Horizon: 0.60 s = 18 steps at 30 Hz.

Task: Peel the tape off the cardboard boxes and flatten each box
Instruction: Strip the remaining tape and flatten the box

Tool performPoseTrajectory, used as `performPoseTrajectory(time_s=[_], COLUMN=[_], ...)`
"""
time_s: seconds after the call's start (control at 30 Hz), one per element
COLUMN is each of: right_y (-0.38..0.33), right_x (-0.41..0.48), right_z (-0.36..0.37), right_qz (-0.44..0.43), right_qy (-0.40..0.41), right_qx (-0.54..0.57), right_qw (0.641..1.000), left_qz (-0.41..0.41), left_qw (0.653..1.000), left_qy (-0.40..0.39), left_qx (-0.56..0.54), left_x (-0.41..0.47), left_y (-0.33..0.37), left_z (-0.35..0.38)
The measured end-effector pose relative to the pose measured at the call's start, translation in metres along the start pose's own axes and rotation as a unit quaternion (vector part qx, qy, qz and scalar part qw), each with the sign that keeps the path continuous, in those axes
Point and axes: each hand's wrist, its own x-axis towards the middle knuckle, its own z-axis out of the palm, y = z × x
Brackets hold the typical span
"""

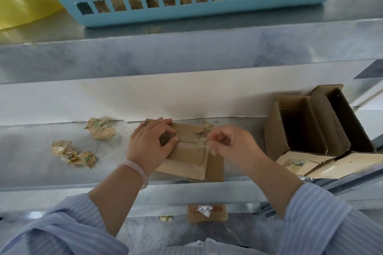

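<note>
A small cardboard box (186,157) sits in the middle of the metal bench (31,174), near its front edge, with its top flaps closed. The left hand (149,141) grips the box's top left end, fingers bent over the far edge. The right hand (234,147) pinches a strip of clear tape (207,145) that is lifted off the box's right side. Crumpled wads of tape (101,129) lie to the left. Two open boxes (277,130) lie on their sides to the right. A blue basket (186,12) stands on the shelf above.
</note>
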Motion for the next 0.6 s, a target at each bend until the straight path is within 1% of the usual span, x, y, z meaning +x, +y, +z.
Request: performPoseTrajectory(time_s=[0.07,0.13,0.2,0.27,0.4,0.53,0.6], right_y=[0.000,-0.001,0.003,0.010,0.021,0.021,0.020], right_x=[0.000,0.001,0.000,-0.002,-0.004,-0.006,-0.007], right_z=[0.001,0.005,0.012,0.018,0.026,0.029,0.031], right_qz=[0.051,0.116,0.184,0.230,0.265,0.299,0.296], right_qy=[0.013,0.031,0.035,0.020,-0.022,0.006,0.016], right_qx=[0.143,0.234,0.273,0.301,0.308,0.391,0.403], right_qw=[0.988,0.965,0.944,0.925,0.913,0.871,0.866], left_qz=[0.000,0.000,0.001,0.003,0.007,0.008,0.009], left_qw=[1.000,1.000,1.000,1.000,1.000,1.000,1.000], left_qy=[-0.001,-0.003,-0.002,0.002,0.007,0.007,0.010], left_qx=[-0.002,-0.003,-0.003,-0.004,-0.007,-0.006,-0.008], left_x=[0.000,0.001,0.000,0.000,0.000,0.000,0.000], left_y=[0.000,-0.001,-0.001,-0.001,-0.001,0.000,0.000], left_z=[0.000,-0.001,-0.001,0.000,-0.001,0.000,0.000])
